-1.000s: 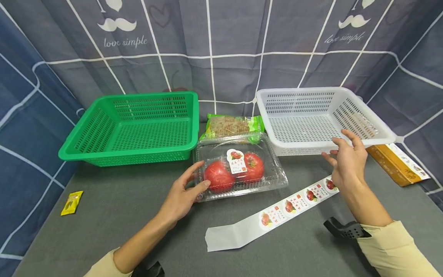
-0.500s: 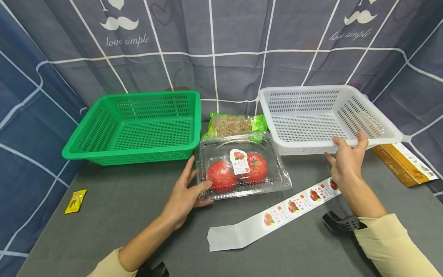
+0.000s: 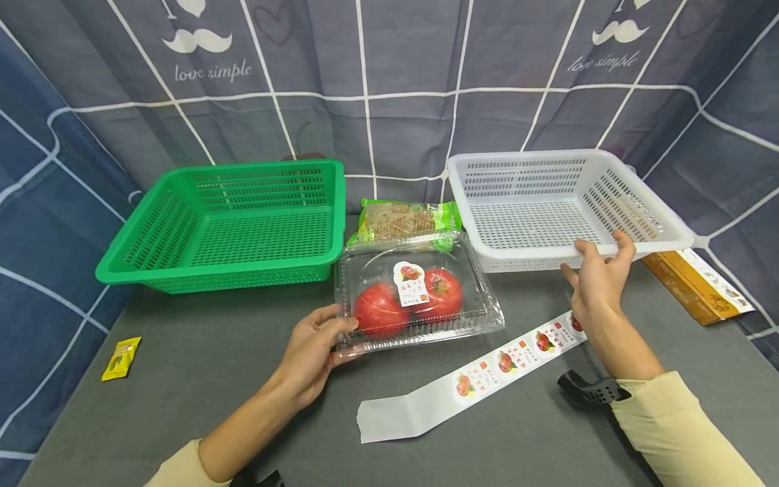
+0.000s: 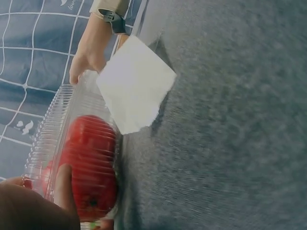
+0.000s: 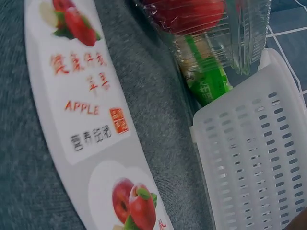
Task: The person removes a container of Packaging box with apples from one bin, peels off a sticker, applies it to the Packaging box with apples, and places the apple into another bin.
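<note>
In the head view, my left hand (image 3: pixel 307 352) grips the left front corner of a clear plastic clamshell box (image 3: pixel 477 318), thumb on top and fingers beneath. Two red tomatoes (image 3: pixel 380 308) show through its lid, which carries a white sticker (image 3: pixel 411 283). The left wrist view shows my thumb along the box's side (image 4: pixel 62 103). My right hand (image 3: pixel 596 284) holds the near rim of the white basket (image 3: pixel 523 256), fingertips over the rim and thumb at the outer wall. A strip of apple labels (image 3: pixel 435 406) runs diagonally on the table, its far end under the right hand.
A green basket (image 3: pixel 225 277) stands at the back left. Behind the box lies a green-edged food packet (image 3: pixel 402 222). A yellow sachet (image 3: pixel 122 358) lies at far left. An orange-brown carton (image 3: pixel 700 287) sits right of the white basket; a grid-patterned curtain (image 3: pixel 414 61) hangs behind.
My right hand has come down onto the white basket's rim. The left hand's fingers have slipped from along the box's side to under its corner. Box and baskets stay put.
</note>
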Demonstrator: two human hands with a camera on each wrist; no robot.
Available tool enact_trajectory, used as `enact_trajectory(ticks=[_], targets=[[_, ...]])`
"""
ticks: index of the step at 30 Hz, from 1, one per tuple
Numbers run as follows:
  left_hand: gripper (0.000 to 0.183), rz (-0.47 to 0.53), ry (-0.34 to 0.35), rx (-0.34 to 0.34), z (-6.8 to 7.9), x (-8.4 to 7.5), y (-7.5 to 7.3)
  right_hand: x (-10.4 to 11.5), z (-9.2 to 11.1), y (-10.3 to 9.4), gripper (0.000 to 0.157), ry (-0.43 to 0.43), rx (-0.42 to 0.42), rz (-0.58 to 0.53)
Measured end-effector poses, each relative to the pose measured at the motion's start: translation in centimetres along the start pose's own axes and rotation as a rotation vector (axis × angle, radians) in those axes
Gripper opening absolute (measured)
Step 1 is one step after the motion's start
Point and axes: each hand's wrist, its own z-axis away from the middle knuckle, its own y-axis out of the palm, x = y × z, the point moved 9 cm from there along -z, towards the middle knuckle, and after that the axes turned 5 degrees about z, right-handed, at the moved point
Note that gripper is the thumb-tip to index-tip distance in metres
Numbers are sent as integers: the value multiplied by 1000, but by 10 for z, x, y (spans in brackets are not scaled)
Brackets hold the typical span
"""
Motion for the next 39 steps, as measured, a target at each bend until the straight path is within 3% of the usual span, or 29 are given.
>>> enact_trajectory(ticks=[12, 21, 30, 34, 39], targets=[[56, 26, -8, -20, 16, 2, 1, 0, 1, -3, 61, -51, -27, 19], [55, -35, -2, -46, 36, -8, 1, -2, 1, -3, 61, -54, -22, 38], [52, -39, -7, -43, 48, -8, 1, -3, 0, -2, 61, -67, -28, 45], [51, -27, 3, -23, 54, -12, 3, -4, 0, -2, 62, -58, -33, 42], [50, -3, 26, 51, 57, -19, 15, -2, 0, -3, 62, -67, -39, 47]])
